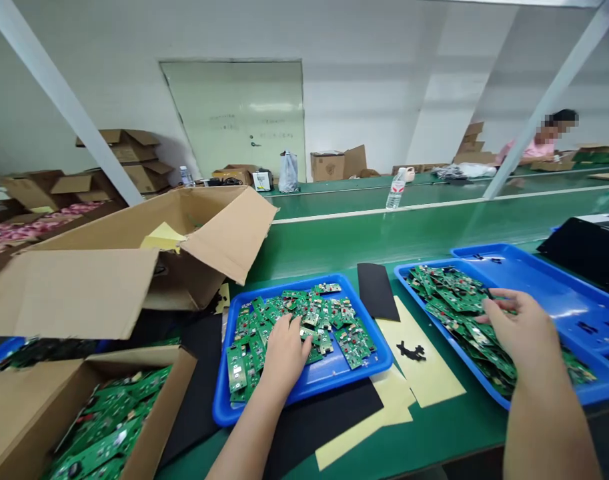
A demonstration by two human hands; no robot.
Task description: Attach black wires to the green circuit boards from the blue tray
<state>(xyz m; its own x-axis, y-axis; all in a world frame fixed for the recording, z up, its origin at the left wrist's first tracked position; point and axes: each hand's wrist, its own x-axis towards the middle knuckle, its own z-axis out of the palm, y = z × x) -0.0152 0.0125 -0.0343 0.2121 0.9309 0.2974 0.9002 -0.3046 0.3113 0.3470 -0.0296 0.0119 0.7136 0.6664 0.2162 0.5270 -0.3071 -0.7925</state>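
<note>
My left hand (287, 350) lies over the green circuit boards (254, 333) in the middle blue tray (304, 389), its fingers resting on them and its thumb apart. Over the right-hand blue tray (471, 370), my right hand (521, 327) is closed, thumb and index finger pinched together. A small dark bit shows at those fingertips, too small to name. Beneath that hand is a heap of circuit boards (449, 293). Between the two trays, small black pieces (411, 351) rest on a yellow sheet (434, 383).
An open cardboard box (179, 393) of circuit boards stands at front left, a larger open carton (84, 287) behind it. Another blue tray (539, 287) holds small black parts. A water bottle (397, 189) stands on the far ledge. A person (529, 148) sits at far right.
</note>
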